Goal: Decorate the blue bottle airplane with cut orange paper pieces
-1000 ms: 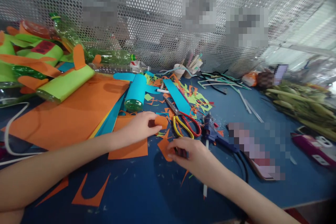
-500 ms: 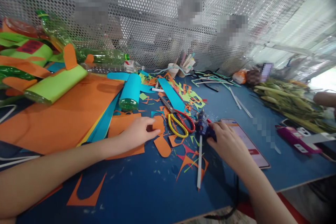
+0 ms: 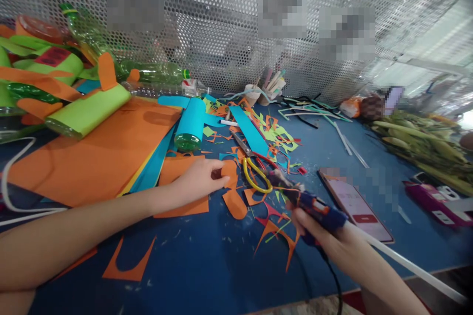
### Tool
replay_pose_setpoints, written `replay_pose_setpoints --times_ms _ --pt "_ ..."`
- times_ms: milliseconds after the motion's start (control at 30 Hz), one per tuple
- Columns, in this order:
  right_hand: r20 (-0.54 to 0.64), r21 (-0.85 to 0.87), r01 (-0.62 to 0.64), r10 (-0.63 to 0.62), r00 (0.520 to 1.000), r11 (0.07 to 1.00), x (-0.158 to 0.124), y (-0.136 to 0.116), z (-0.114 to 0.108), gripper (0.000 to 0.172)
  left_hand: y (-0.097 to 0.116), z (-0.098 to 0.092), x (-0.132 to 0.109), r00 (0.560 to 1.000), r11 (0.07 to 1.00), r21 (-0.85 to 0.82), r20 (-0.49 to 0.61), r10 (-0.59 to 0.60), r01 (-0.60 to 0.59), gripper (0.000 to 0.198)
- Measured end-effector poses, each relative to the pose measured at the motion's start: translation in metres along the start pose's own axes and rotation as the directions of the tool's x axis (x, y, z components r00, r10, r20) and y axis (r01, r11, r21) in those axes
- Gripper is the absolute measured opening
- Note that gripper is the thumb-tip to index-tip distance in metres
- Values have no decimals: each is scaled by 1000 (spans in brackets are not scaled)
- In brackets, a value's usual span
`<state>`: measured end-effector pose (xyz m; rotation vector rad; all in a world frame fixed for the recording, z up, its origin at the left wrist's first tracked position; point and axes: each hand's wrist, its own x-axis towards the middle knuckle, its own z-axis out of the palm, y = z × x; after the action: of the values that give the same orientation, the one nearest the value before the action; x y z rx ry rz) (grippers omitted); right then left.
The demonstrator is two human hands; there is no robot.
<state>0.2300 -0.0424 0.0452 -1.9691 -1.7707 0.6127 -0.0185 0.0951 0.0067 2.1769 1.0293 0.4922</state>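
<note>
My right hand (image 3: 325, 236) is wrapped round the handle of a blue glue gun (image 3: 320, 209), its nozzle pointing left. A long white glue stick (image 3: 410, 263) sticks out of its back end, over my forearm. My left hand (image 3: 205, 177) pinches a rounded orange paper piece (image 3: 229, 172) between thumb and fingers. Another rounded orange cutout (image 3: 235, 204) lies just below it on the blue table. Between my hands lie scissors (image 3: 257, 174) with yellow and red handles, partly behind the nozzle. Beneath my left hand is a cut orange sheet (image 3: 177, 170).
A green bottle wrapped in blue paper (image 3: 190, 125) stands behind my left hand. Orange sheets (image 3: 111, 152) and a green-wrapped bottle (image 3: 88, 110) lie left. A phone (image 3: 354, 204) lies right, near a purple device (image 3: 438, 202). Paper scraps (image 3: 275, 133) and a perforated screen (image 3: 214, 24) are behind.
My right hand has taken hold of the glue gun and lifted it from the table. Its nozzle has turned left, the glue stick rightward. My left hand stays on the orange piece.
</note>
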Motion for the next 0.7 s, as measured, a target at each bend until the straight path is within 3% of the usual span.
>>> replay_pose_setpoints --times_ms 133,300,500,700 --pt "118 41 -71 66 991 997 -4 -13 13 48 -1 2 0 1000 1000 -6 -4 -12 12 25" --pt "200 87 1 -19 980 996 6 -31 25 47 -2 3 1 1000 1000 -18 4 -19 19 24" --pt "164 79 55 -67 984 995 14 -43 27 35 -4 2 0 999 999 -24 9 33 -33 21" --pt "159 49 57 -65 985 997 18 -44 29 34 -6 2 0 998 995 -77 16 63 -62 19"
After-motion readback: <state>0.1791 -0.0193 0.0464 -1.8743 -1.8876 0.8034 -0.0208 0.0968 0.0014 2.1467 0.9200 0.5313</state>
